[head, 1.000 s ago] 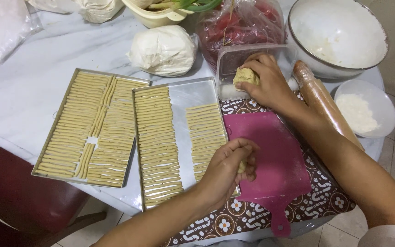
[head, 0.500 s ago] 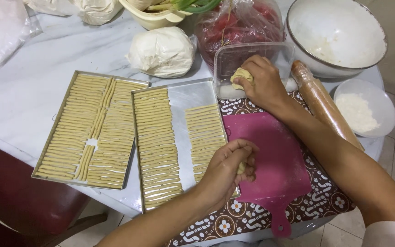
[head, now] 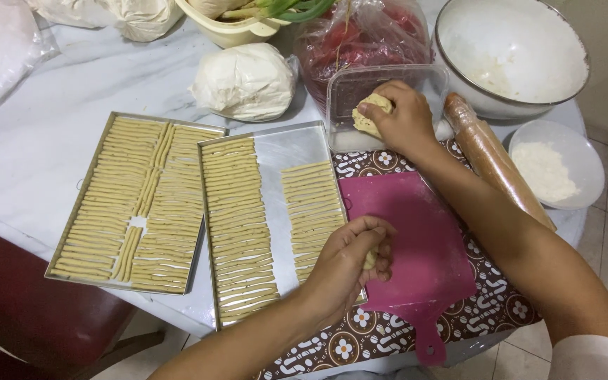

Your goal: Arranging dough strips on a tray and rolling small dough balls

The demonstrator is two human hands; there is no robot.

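Two trays of thin dough sticks are set side by side on the table [head: 51, 141]: the left tray [head: 79, 204] is packed full, while the right tray [head: 276, 148] carries one full column and a second, shorter one, with bare metal above and below it. A small piece of dough [head: 370, 259] is pinched in the curled fingers of the left hand [head: 350, 264], held over the edge between the right tray and the pink board [head: 416, 239]. The right hand [head: 401, 116] is closed around a larger dough lump [head: 370, 115] at the rim of a clear tub [head: 388, 81]. A rolling pin [head: 497, 165], a small bowl of flour [head: 556, 169] and a large white bowl [head: 511, 53] are seen to the right of the board.

Judged from this, shaping is in hand: a portion has been taken and is yet to be rolled. The next move would call for the small piece to be brought down onto the board and rolled into a stick matching its neighbours, then laid in the open space of the right tray without the finished rows being disturbed.
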